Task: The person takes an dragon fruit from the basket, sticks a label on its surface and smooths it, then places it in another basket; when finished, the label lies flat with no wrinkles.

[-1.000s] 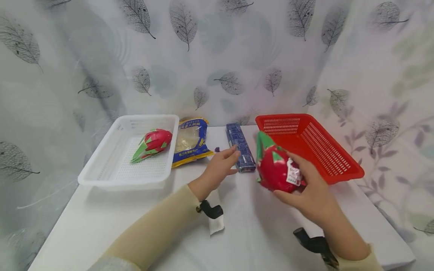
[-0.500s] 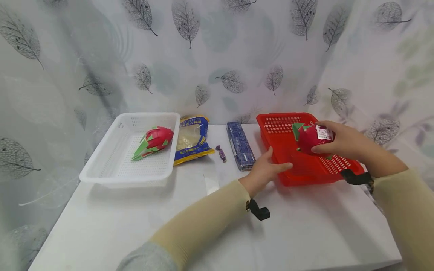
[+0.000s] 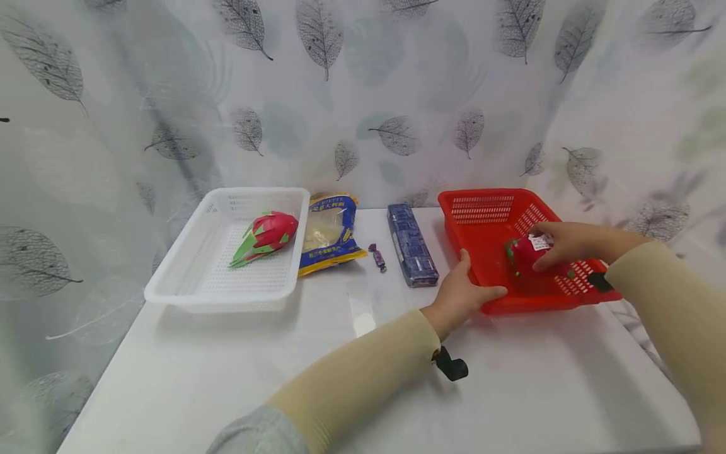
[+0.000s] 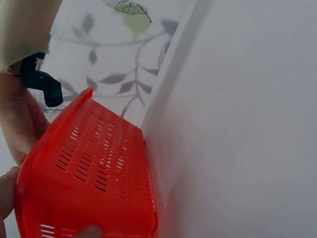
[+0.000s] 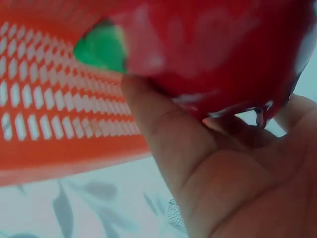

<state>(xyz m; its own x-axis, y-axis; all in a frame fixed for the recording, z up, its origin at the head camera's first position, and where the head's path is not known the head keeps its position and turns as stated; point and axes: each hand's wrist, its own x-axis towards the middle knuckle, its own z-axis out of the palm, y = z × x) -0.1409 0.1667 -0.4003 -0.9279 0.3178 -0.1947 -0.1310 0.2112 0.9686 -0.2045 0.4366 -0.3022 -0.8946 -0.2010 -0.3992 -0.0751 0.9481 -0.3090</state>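
My right hand (image 3: 570,244) grips a red dragon fruit (image 3: 529,252) with green tips and a white label, down inside the red plastic basket (image 3: 473,246). In the right wrist view, the thumb (image 5: 163,134) lies against the dragon fruit's glossy skin (image 5: 208,44). My left hand (image 3: 462,295) is at the basket's near left corner, fingers spread and touching it. Beside the rim, a digit (image 4: 7,193) shows in the left wrist view; a fingertip (image 4: 91,231) meets the outer wall. Another dragon fruit (image 3: 271,232) lies in the white basket (image 3: 170,287).
Between the baskets lie a blue-and-yellow pasta bag (image 3: 329,233), a small purple wrapped candy (image 3: 377,257) and a long dark blue box (image 3: 413,246). A leaf-printed curtain (image 3: 363,94) hangs behind the white table (image 3: 193,378).
My right hand has carried the dragon fruit rightward and down into the red basket. My left hand has moved right to the basket's corner.
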